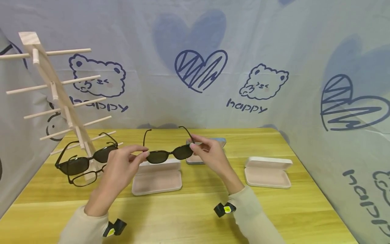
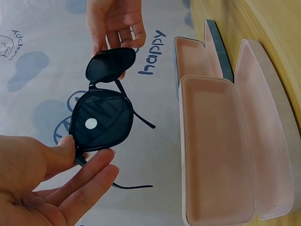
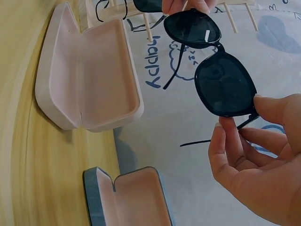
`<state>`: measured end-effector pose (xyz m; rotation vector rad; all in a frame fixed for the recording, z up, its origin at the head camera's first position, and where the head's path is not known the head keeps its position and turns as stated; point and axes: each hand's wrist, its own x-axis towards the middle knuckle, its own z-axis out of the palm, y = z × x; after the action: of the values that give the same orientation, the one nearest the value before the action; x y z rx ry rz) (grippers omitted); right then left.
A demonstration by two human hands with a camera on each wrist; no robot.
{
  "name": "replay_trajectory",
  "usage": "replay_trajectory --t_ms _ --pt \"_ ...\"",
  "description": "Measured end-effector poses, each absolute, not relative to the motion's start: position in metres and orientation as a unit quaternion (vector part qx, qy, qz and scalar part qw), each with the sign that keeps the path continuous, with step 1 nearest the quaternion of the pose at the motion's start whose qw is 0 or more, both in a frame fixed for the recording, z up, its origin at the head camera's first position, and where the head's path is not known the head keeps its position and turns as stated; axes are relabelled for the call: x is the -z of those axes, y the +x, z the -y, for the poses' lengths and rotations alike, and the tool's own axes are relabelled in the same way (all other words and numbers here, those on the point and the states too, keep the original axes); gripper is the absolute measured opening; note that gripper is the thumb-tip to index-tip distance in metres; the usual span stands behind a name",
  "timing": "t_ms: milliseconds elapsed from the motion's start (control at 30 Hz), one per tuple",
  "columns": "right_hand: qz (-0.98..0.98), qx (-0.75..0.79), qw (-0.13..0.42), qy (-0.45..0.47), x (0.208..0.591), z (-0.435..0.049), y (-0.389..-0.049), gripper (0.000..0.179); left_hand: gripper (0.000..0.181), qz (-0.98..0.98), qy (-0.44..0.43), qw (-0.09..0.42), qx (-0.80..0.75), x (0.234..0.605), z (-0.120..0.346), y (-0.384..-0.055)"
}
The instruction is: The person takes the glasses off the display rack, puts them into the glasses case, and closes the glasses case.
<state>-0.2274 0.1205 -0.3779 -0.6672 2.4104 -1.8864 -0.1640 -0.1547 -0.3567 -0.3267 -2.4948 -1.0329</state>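
Black sunglasses (image 1: 158, 157) with dark lenses are held up over the table, their temples unfolded and pointing away from me. My left hand (image 1: 122, 168) pinches the left hinge corner between thumb and fingers. At the opposite corner my right hand (image 1: 211, 155) pinches the frame the same way. Below and behind them lies an open white glasses case (image 1: 157, 183) with a pink lining; nothing lies in its visible part. In the left wrist view both lenses (image 2: 102, 120) show, one with a round white spot. The right wrist view shows my right thumb and fingers (image 3: 268, 110) at the hinge.
A wooden peg stand (image 1: 65, 101) rises at the left, holding other sunglasses (image 1: 76, 166) and, beneath them, thin-framed glasses (image 1: 85, 179). A blue-grey case (image 1: 220, 141) stands open behind my right hand. Another open white case (image 1: 268, 178) sits at the right. A printed cloth hangs behind the table.
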Motion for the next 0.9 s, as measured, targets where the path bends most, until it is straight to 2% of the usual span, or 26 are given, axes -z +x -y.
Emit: replay_trajectory --t_ms 500,900 --pt "-0.796 0.567 -0.002 -0.212 0.384 -0.12 -0.225 0.047 0.015 0.89 -0.117 0.213 0.386 0.366 0.157 -0.165" --pt "-0.799 0.564 -0.002 -0.208 0.387 -0.122 -0.226 0.047 0.019 0.897 -0.106 0.196 0.383 0.37 0.157 -0.167"
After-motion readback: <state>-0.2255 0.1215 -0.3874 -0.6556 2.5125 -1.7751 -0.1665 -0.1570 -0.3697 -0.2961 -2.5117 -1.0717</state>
